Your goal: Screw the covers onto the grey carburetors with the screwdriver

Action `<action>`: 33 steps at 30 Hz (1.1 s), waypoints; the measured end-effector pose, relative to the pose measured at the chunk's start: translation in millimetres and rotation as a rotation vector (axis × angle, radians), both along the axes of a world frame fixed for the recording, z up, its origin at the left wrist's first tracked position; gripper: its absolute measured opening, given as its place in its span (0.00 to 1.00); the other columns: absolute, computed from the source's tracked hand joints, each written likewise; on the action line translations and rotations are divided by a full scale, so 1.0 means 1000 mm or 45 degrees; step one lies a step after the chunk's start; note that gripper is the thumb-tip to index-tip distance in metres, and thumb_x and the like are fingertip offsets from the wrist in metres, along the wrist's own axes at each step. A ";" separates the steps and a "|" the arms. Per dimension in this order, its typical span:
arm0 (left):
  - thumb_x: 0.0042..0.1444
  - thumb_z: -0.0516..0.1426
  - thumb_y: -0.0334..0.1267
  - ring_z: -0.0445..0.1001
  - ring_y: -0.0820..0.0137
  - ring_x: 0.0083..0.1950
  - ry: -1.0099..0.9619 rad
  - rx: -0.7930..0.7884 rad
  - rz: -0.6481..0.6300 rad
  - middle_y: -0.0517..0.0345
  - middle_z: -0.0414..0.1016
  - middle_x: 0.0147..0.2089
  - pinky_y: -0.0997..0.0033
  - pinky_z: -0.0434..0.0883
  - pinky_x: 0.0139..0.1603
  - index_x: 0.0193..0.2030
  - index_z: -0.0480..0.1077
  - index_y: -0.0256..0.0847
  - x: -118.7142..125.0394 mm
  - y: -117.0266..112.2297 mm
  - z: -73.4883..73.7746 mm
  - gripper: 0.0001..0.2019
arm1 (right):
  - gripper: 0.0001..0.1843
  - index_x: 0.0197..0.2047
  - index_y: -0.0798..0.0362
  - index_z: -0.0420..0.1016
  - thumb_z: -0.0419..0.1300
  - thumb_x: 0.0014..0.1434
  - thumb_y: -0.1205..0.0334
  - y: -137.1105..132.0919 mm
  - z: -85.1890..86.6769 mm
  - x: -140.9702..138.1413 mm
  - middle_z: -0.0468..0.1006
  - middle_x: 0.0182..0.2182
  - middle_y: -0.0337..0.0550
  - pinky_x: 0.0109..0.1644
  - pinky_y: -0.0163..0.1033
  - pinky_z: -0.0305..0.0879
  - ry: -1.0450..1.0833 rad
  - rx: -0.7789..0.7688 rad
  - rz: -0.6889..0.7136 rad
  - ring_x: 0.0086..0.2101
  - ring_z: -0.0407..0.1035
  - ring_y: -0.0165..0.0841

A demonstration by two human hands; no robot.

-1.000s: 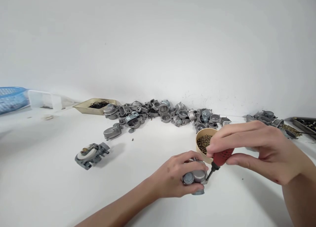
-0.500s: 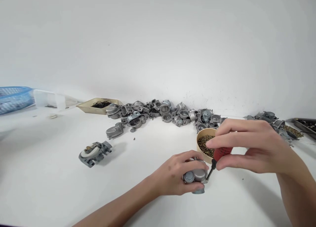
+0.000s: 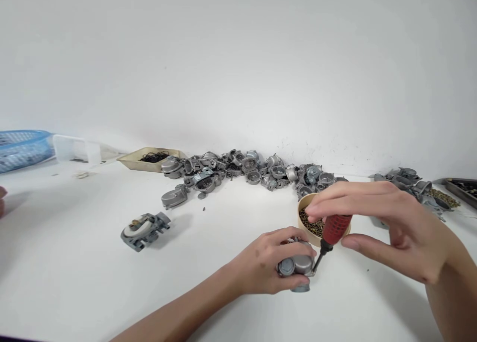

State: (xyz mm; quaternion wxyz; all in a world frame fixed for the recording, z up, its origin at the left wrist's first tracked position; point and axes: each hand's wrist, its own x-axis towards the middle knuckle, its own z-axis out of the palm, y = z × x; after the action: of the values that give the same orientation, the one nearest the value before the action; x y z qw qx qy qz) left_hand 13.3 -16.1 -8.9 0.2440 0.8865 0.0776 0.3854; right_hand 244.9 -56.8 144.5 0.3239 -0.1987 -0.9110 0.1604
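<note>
**Screwdriver seated on a grey casting, screw half judged**

The left hand [image 3: 266, 265] wraps closed around a small grey metal housing [image 3: 296, 266] and pins it to the white table [image 3: 223, 302]. The right hand [image 3: 387, 228] pinches the red-handled screwdriver [image 3: 333, 231] between fingertips and thumb, its dark shaft slanting down to meet the housing's near-right edge. The tip looks engaged, so a fastener seems to be in hand; whether it is fully home cannot be told (the screw head is hidden by the tip). One assembled-looking unit [image 3: 145, 229] lies well off beyond the left hand, which suggests a piece already done, while the heap of grey castings [image 3: 249, 171] behind the grip suggests many left.

Just behind the screwdriver handle, touching distance from the right fingers, stands a tan cup of small screws [image 3: 311, 223]; it crowds the handle. Farther out past the left hand sit a shallow tray of black rings [image 3: 151, 158] and a blue basket [image 3: 20, 148]. More castings [image 3: 413, 180] lie beyond the right wrist.
</note>
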 end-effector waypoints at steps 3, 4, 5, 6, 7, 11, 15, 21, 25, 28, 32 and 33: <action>0.68 0.63 0.47 0.80 0.60 0.53 0.001 -0.001 0.002 0.46 0.77 0.56 0.65 0.81 0.51 0.55 0.74 0.43 -0.001 0.000 -0.002 0.14 | 0.15 0.60 0.53 0.76 0.57 0.74 0.69 -0.002 0.001 -0.001 0.82 0.35 0.43 0.42 0.40 0.77 0.024 -0.031 0.043 0.37 0.78 0.33; 0.68 0.63 0.48 0.80 0.61 0.52 0.004 -0.006 0.008 0.46 0.77 0.56 0.65 0.81 0.51 0.55 0.74 0.43 -0.001 0.000 -0.002 0.15 | 0.13 0.58 0.52 0.77 0.59 0.74 0.69 -0.001 0.001 -0.001 0.82 0.34 0.42 0.40 0.38 0.76 0.018 0.001 0.039 0.35 0.77 0.32; 0.68 0.63 0.48 0.81 0.61 0.51 0.010 -0.013 0.017 0.46 0.77 0.56 0.65 0.81 0.51 0.55 0.74 0.43 -0.001 0.000 -0.002 0.15 | 0.10 0.56 0.52 0.78 0.61 0.74 0.67 0.000 0.001 -0.001 0.82 0.34 0.42 0.38 0.36 0.75 0.000 0.045 0.026 0.34 0.76 0.31; 0.67 0.63 0.49 0.81 0.61 0.50 0.017 -0.018 0.025 0.47 0.77 0.56 0.65 0.81 0.51 0.55 0.75 0.44 -0.001 0.000 -0.002 0.16 | 0.08 0.54 0.52 0.78 0.62 0.73 0.65 0.001 0.001 -0.001 0.82 0.33 0.42 0.36 0.35 0.74 -0.022 0.088 0.016 0.33 0.75 0.30; 0.67 0.63 0.49 0.81 0.62 0.50 0.021 -0.020 0.030 0.47 0.77 0.56 0.65 0.81 0.51 0.55 0.75 0.44 -0.001 0.000 -0.002 0.16 | 0.07 0.53 0.52 0.79 0.64 0.73 0.65 0.001 0.001 -0.001 0.81 0.33 0.41 0.35 0.34 0.73 -0.040 0.114 0.005 0.32 0.74 0.30; 0.67 0.63 0.48 0.81 0.60 0.52 0.018 -0.015 0.020 0.46 0.77 0.56 0.64 0.81 0.53 0.55 0.75 0.43 -0.001 0.000 -0.001 0.15 | 0.13 0.57 0.54 0.78 0.59 0.73 0.71 -0.004 0.004 -0.002 0.82 0.39 0.46 0.38 0.35 0.75 0.004 -0.030 0.034 0.37 0.76 0.32; 0.67 0.64 0.46 0.81 0.60 0.53 0.015 -0.026 0.010 0.46 0.77 0.55 0.63 0.81 0.53 0.54 0.74 0.43 -0.001 0.000 0.000 0.14 | 0.15 0.60 0.52 0.76 0.58 0.74 0.71 -0.004 0.004 -0.002 0.82 0.35 0.42 0.39 0.34 0.75 0.040 -0.086 0.102 0.36 0.76 0.30; 0.67 0.64 0.46 0.81 0.60 0.53 0.012 -0.029 0.008 0.46 0.76 0.57 0.64 0.81 0.53 0.55 0.74 0.43 -0.001 0.000 -0.001 0.15 | 0.09 0.56 0.50 0.78 0.60 0.75 0.64 -0.001 0.004 -0.002 0.81 0.38 0.43 0.36 0.32 0.73 -0.062 0.093 -0.009 0.34 0.75 0.28; 0.67 0.64 0.44 0.81 0.61 0.53 -0.044 -0.022 -0.005 0.46 0.77 0.56 0.64 0.81 0.54 0.55 0.74 0.43 0.000 0.001 -0.002 0.14 | 0.16 0.61 0.52 0.75 0.55 0.74 0.71 -0.005 0.006 -0.004 0.83 0.39 0.45 0.42 0.37 0.76 0.006 -0.067 0.071 0.38 0.77 0.32; 0.66 0.65 0.44 0.81 0.61 0.52 -0.041 -0.039 -0.011 0.47 0.77 0.55 0.64 0.81 0.54 0.55 0.75 0.43 0.000 0.001 -0.001 0.14 | 0.13 0.58 0.53 0.76 0.58 0.74 0.71 -0.001 0.004 -0.003 0.82 0.35 0.42 0.39 0.35 0.74 0.020 -0.046 0.087 0.34 0.75 0.30; 0.67 0.65 0.45 0.81 0.61 0.52 -0.024 -0.045 -0.011 0.46 0.77 0.57 0.65 0.81 0.53 0.56 0.75 0.43 0.000 0.000 0.001 0.15 | 0.08 0.54 0.52 0.78 0.62 0.73 0.66 0.002 0.001 -0.001 0.82 0.33 0.40 0.37 0.34 0.72 -0.013 0.051 0.042 0.33 0.75 0.29; 0.67 0.64 0.46 0.81 0.61 0.52 -0.023 -0.041 -0.009 0.46 0.77 0.57 0.65 0.81 0.53 0.56 0.75 0.43 0.000 0.000 0.001 0.15 | 0.08 0.54 0.52 0.78 0.62 0.73 0.67 0.001 0.002 -0.001 0.83 0.34 0.40 0.37 0.34 0.73 -0.004 0.053 0.038 0.33 0.75 0.29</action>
State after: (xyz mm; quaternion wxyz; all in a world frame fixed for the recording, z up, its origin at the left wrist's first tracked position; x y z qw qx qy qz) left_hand 12.8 -15.8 -8.2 0.2601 0.8793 0.0783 0.3912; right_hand 244.1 -56.1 146.2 0.3239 -0.1786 -0.9175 0.1460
